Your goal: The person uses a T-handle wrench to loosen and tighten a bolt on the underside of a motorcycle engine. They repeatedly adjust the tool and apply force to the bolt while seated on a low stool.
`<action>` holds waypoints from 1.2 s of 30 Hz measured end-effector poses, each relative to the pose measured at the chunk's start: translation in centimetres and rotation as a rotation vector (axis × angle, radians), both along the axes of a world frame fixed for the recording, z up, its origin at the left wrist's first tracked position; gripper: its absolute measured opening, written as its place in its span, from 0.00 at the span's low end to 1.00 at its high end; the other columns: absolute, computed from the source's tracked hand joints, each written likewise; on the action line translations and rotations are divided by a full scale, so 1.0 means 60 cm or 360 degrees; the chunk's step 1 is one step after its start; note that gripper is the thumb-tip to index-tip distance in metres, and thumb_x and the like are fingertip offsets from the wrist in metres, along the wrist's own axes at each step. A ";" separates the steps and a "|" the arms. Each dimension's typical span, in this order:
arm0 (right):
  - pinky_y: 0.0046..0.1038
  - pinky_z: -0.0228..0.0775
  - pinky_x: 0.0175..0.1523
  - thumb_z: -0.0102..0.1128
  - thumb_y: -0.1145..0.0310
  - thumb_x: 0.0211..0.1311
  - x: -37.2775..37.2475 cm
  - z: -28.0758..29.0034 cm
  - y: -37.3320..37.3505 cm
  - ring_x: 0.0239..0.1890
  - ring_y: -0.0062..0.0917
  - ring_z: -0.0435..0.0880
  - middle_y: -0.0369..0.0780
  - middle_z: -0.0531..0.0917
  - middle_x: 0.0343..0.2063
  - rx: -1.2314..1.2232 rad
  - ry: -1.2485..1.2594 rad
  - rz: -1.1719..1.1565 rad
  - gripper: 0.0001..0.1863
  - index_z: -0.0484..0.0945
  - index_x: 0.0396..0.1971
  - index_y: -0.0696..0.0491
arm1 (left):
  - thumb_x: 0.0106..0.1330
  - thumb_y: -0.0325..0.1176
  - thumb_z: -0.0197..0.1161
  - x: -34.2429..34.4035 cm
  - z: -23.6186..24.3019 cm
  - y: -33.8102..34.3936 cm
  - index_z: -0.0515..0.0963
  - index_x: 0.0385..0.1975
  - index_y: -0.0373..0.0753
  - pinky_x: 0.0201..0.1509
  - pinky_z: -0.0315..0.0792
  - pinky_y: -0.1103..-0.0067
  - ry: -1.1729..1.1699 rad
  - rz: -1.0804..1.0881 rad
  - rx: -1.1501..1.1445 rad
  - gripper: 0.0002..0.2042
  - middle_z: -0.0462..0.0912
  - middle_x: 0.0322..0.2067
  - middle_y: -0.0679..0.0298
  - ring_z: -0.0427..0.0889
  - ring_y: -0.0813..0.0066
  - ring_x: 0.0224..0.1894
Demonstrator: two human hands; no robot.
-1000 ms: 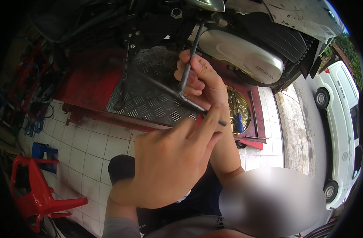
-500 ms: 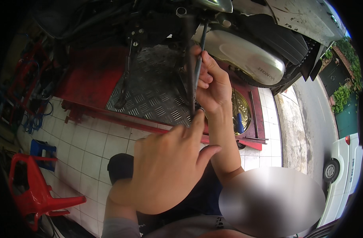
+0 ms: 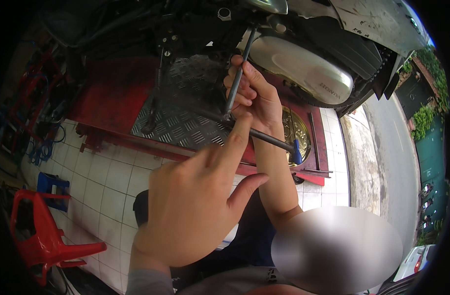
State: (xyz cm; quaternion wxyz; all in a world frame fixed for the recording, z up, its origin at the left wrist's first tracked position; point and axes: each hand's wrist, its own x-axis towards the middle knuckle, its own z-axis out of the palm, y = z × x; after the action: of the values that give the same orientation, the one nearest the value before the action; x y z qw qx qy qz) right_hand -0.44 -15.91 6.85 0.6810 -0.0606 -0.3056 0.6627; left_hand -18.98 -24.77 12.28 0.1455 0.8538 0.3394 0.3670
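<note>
Scrdrvr (image 3: 297, 153) in tray (image 3: 306, 133) (T-wrench (image 3: 234, 92) in R-hand (image 3: 263, 97))

Across the shop floor from me, a red work platform (image 3: 107, 91), partly faced with grey tread plate (image 3: 178, 130), carries a round gold-coloured tray (image 3: 306, 129) with a blue-handled tool (image 3: 297, 153) in it. A slim dark rod (image 3: 315, 137) lies just beside the tray. On the white tiled floor (image 3: 114, 182) stand a red plastic chair (image 3: 41, 243) and, near it, a small blue stool (image 3: 54, 188).

T-wrench crossbar (image 3: 271, 139) turned crosswise, white vehicle (image 3: 414, 259) mostly gone from view
</note>
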 end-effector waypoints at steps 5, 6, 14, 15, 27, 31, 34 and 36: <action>0.13 0.48 0.20 0.55 0.68 0.67 -0.001 0.005 0.002 0.17 0.09 0.59 0.28 0.64 0.14 0.0084 0.0005 0.0001 0.10 0.75 0.42 0.59 | 0.55 0.38 0.71 0.000 0.005 0.023 0.81 0.40 0.36 0.18 0.52 0.82 -0.0544 -0.0059 -0.0054 0.16 0.66 0.13 0.68 0.63 0.83 0.13; 0.13 0.48 0.20 0.55 0.68 0.67 0.000 0.008 0.001 0.17 0.09 0.58 0.28 0.63 0.14 0.0100 0.0008 0.0021 0.10 0.75 0.42 0.59 | 0.57 0.38 0.70 -0.003 0.005 0.024 0.81 0.37 0.35 0.18 0.51 0.82 -0.0576 -0.0053 -0.0093 0.14 0.66 0.12 0.68 0.63 0.84 0.13; 0.13 0.51 0.21 0.55 0.67 0.67 -0.004 0.009 -0.001 0.19 0.09 0.60 0.29 0.65 0.17 0.0124 0.0053 0.0015 0.11 0.75 0.43 0.59 | 0.65 0.41 0.63 0.009 0.000 0.039 0.72 0.48 0.29 0.20 0.59 0.85 -0.0276 0.0291 -0.0347 0.21 0.73 0.13 0.66 0.69 0.84 0.15; 0.13 0.52 0.22 0.55 0.67 0.67 -0.003 0.010 -0.001 0.19 0.09 0.60 0.29 0.66 0.18 0.0140 0.0051 0.0017 0.11 0.75 0.43 0.58 | 0.65 0.41 0.63 0.012 -0.004 0.043 0.69 0.50 0.29 0.20 0.61 0.85 -0.0366 0.0204 -0.0340 0.22 0.74 0.15 0.65 0.70 0.84 0.16; 0.13 0.53 0.22 0.55 0.64 0.67 -0.005 0.015 -0.008 0.21 0.11 0.61 0.32 0.70 0.21 0.0223 0.0054 0.0064 0.12 0.75 0.41 0.58 | 0.61 0.36 0.66 0.043 -0.032 0.081 0.67 0.53 0.30 0.24 0.61 0.90 -0.0820 -0.0436 -0.0183 0.25 0.77 0.31 0.66 0.73 0.87 0.29; 0.14 0.52 0.20 0.53 0.63 0.68 0.025 0.022 -0.035 0.19 0.11 0.62 0.33 0.70 0.20 0.0217 0.0015 0.0124 0.12 0.74 0.38 0.58 | 0.50 0.41 0.75 0.023 -0.013 0.081 0.73 0.47 0.33 0.24 0.61 0.89 -0.0246 -0.0647 -0.0401 0.28 0.77 0.27 0.67 0.72 0.87 0.25; 0.14 0.50 0.18 0.52 0.65 0.66 0.032 0.030 -0.052 0.17 0.11 0.61 0.32 0.68 0.18 0.0103 -0.0130 0.0050 0.11 0.74 0.34 0.58 | 0.45 0.42 0.78 0.026 0.012 0.065 0.76 0.46 0.34 0.24 0.63 0.88 0.0039 -0.0541 -0.0619 0.29 0.76 0.24 0.68 0.71 0.85 0.23; 0.14 0.50 0.18 0.52 0.66 0.66 0.048 0.027 -0.062 0.16 0.11 0.60 0.31 0.68 0.17 0.0016 -0.0251 -0.0028 0.10 0.74 0.33 0.58 | 0.46 0.43 0.77 0.035 0.014 0.062 0.77 0.46 0.34 0.25 0.65 0.86 0.0189 -0.0533 -0.0591 0.29 0.77 0.23 0.66 0.72 0.82 0.22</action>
State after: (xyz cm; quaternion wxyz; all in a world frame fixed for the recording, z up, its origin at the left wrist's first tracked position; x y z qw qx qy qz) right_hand 2.47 -19.65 8.48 0.6608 -0.1118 -0.3612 0.6483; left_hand -16.86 -21.07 13.13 0.3384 0.8768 0.2628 0.2185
